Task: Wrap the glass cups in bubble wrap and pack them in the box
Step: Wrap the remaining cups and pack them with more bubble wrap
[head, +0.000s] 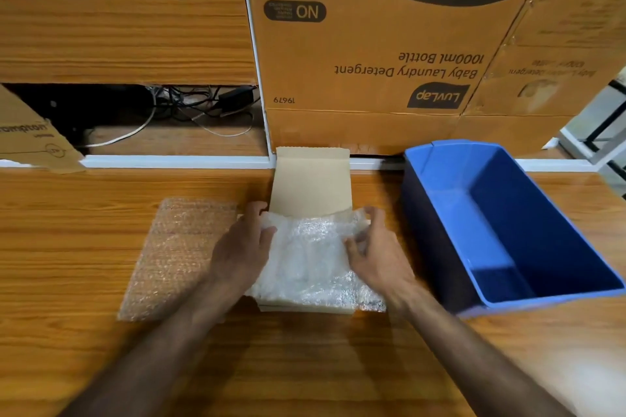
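Note:
A small cardboard box point(310, 179) lies open on the wooden table, its lid flap standing up at the back. A crumpled bundle of bubble wrap point(306, 257) fills the box and spills over its front edge. My left hand point(242, 247) grips the bundle's left side with the thumb curled over its top. My right hand point(376, 247) pinches its right side with curled fingers. No bare glass cup is visible; whatever is inside the wrap is hidden. A flat sheet of bubble wrap point(176, 257) lies on the table left of the box.
A blue plastic bin point(440, 176) stands to the right of the box, nothing visible inside it. A large detergent carton point(372, 61) stands behind, against wooden shelving with cables point(189, 105). A cardboard piece point(30, 139) juts in at far left.

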